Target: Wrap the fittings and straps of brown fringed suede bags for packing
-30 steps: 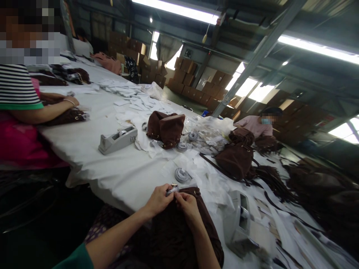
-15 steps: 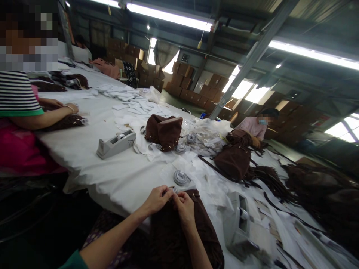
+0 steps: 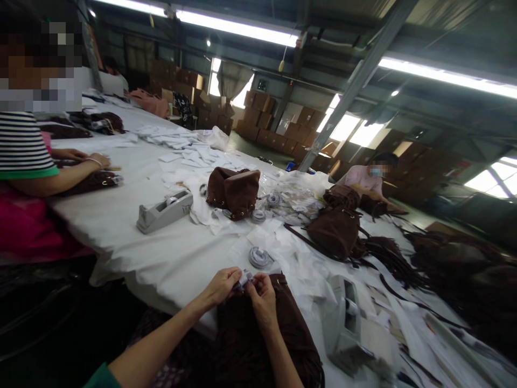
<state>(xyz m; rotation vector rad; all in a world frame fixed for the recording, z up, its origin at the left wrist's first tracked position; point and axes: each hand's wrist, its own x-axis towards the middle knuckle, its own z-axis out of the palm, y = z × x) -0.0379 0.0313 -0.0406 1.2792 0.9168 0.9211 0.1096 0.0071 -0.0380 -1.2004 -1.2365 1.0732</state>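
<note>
A small whitish piece (image 3: pixel 244 278), too blurred to name exactly, is pinched between my two hands above a dark brown bag (image 3: pixel 246 339). My left hand (image 3: pixel 223 285) grips its left side between thumb and fingers. On the other side, my right hand (image 3: pixel 262 296) has its thumb and fingertips closed at the piece's edge. The brown bag lies at the table's front edge, under my hands and forearms. Just beyond my fingers rests a coiled grey strip (image 3: pixel 259 257).
Grey tape dispensers stand left (image 3: pixel 165 211) and right (image 3: pixel 346 318). A brown bag (image 3: pixel 233 193) sits mid-table on the white cloth (image 3: pixel 133 248). Brown bags and straps (image 3: pixel 337 229) crowd the right. One co-worker (image 3: pixel 26 145) works at left, another (image 3: pixel 365 178) across the table.
My hands have parted slightly, so the whitish piece between them shows more. The co-worker across the table has shifted their arms. My view has tilted a little.
</note>
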